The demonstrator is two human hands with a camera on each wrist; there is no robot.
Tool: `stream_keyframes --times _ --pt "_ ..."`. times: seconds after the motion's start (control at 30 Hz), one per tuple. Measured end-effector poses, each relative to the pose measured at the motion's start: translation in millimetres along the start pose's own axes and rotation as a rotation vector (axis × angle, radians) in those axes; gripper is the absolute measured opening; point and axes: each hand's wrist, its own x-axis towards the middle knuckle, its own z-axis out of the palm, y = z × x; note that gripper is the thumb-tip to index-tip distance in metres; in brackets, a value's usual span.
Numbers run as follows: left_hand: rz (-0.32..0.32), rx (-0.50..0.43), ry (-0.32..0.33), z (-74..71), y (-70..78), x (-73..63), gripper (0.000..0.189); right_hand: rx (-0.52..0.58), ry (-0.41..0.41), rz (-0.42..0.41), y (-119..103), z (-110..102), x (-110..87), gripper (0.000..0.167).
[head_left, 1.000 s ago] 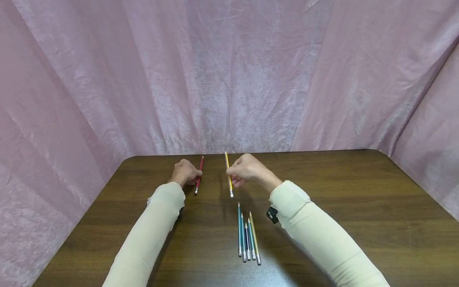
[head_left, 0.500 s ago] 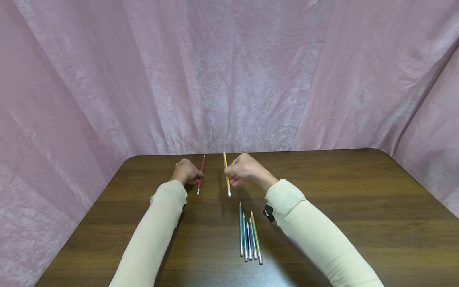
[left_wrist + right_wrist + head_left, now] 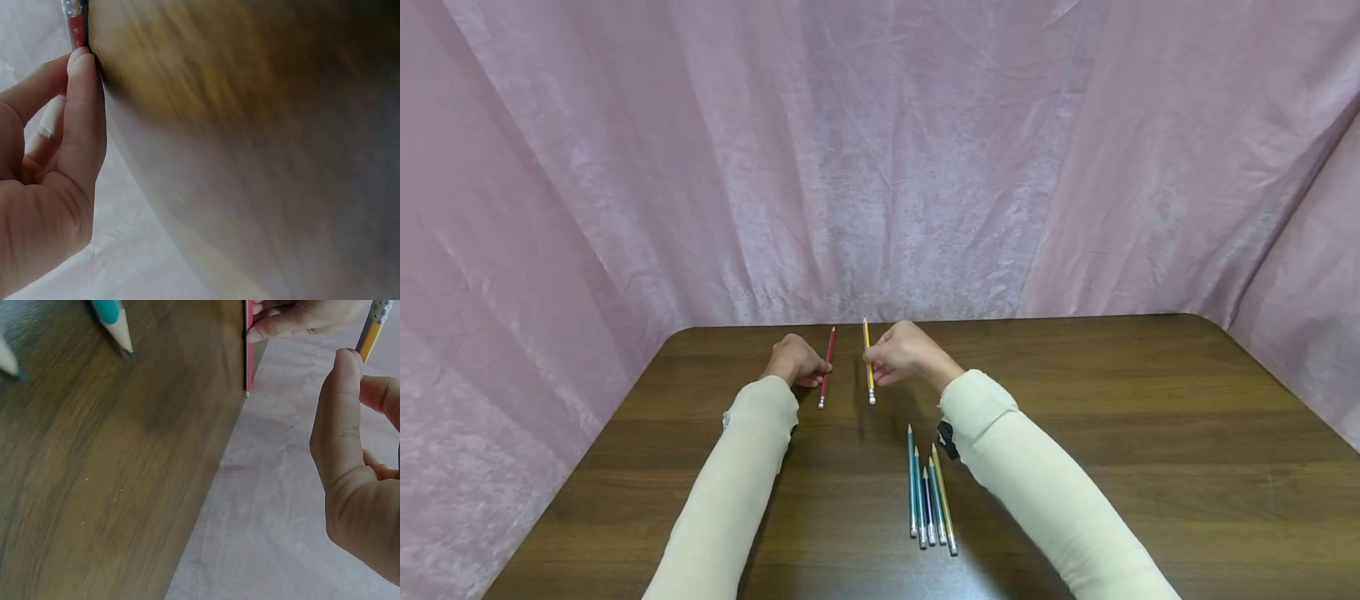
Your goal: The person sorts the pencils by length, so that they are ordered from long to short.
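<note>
Near the table's far edge, my left hand (image 3: pixel 797 362) pinches a red pencil (image 3: pixel 827 367) between thumb and fingers, its tip pointing away and its eraser end toward me. In the left wrist view the red pencil (image 3: pixel 76 28) shows only its ferrule end above the thumb. To the right, my right hand (image 3: pixel 907 353) pinches a yellow pencil (image 3: pixel 868 358), also tip away. The right wrist view shows the yellow pencil (image 3: pixel 373 334) above the thumb. The two pencils are apart, with a narrow gap of table between them.
Several more pencils, among them a teal pencil (image 3: pixel 912 483) and a gold pencil (image 3: pixel 945 500), lie side by side on the brown wooden table (image 3: pixel 1112 417), nearer to me. A pink curtain (image 3: pixel 880 167) hangs behind the table's far edge.
The two hands have drawn closer together: the yellow pencil has moved left and the red one slightly right, narrowing the gap. The other pencils have stayed in place.
</note>
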Motion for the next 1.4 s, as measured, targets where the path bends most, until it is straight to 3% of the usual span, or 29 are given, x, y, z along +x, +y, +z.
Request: stream_keyframes --times 0.9,1.4 --pt "-0.005 -0.045 -0.008 0.1 -0.1 -1.9 0.015 0.057 0.068 0.043 4.4 25.2 33.6 0.013" --pt "-0.024 -0.044 -0.023 -2.4 3.9 -7.0 0.011 0.016 0.131 0.119 7.8 40.7 54.1 0.017"
